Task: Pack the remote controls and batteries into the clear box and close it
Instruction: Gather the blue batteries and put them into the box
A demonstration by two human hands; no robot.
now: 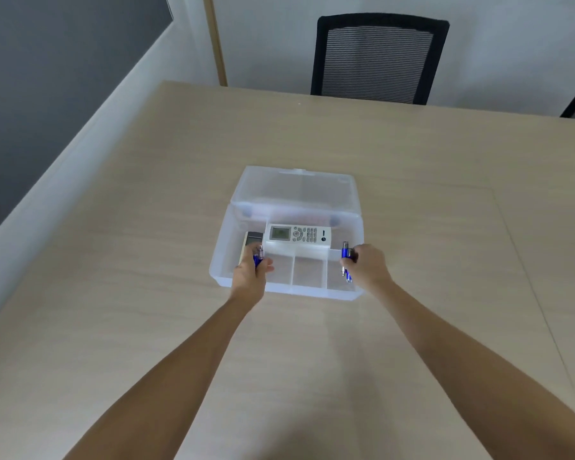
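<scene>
Both hands hover over the near row of the clear box (219,270), each closed on blue batteries: the left hand (250,273) grips some (258,257) upright, above the leftmost cell, the right hand (369,265) holds another (346,254) over the rightmost cell, where one more battery (347,275) lies. Just beyond the fingers, a white remote (297,234) lies crosswise; a darker remote (251,242) runs away from the left hand. Middle cells look free. Beyond them the lid (296,187) stands open, clear tabletop (412,227) all round.

The left hand (249,275) covers the near end of a slim grey-topped remote (250,242) and most of a blue battery (258,257). The white remote's (297,234) button labels are too small to read. The black mesh chair (377,58) is hidden below the tabletop (146,260) edge.
</scene>
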